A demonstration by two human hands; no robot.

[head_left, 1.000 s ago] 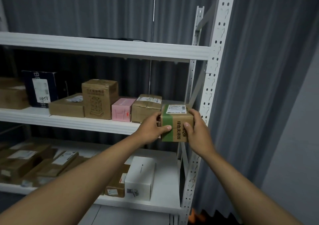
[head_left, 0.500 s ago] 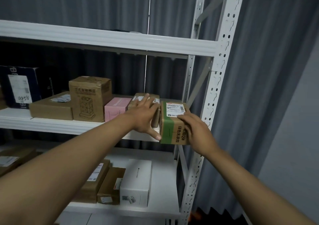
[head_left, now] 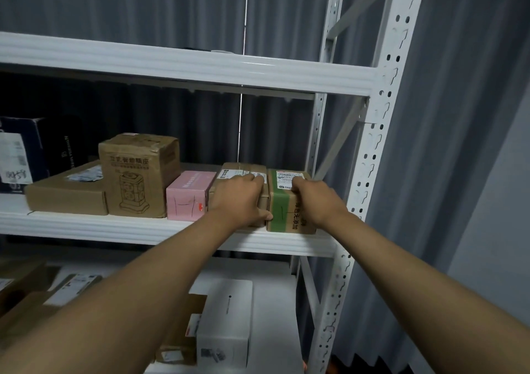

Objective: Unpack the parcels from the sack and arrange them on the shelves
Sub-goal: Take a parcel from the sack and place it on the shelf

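Note:
A brown parcel with a green tape band (head_left: 279, 210) stands at the right end of the middle shelf (head_left: 114, 228), against a plain brown parcel (head_left: 238, 170). My right hand (head_left: 315, 201) grips the green-taped parcel, fingers curled over its top front edge by the label. My left hand (head_left: 241, 198) holds the plain brown parcel, with the fingers hooked over its top and the thumb low on its front by the seam between the two. No sack is in view.
Left of these stand a pink box (head_left: 186, 201), a tall printed carton (head_left: 134, 178), a flat carton (head_left: 66, 198) and a dark box (head_left: 23, 155). The white upright (head_left: 370, 172) stands just right. A white box (head_left: 226, 316) and cartons lie on the lower shelf.
The green-taped parcel went from held in front of the shelf edge to standing on the shelf. My left hand left it and moved onto the neighbouring brown parcel. My right hand shifted to its top.

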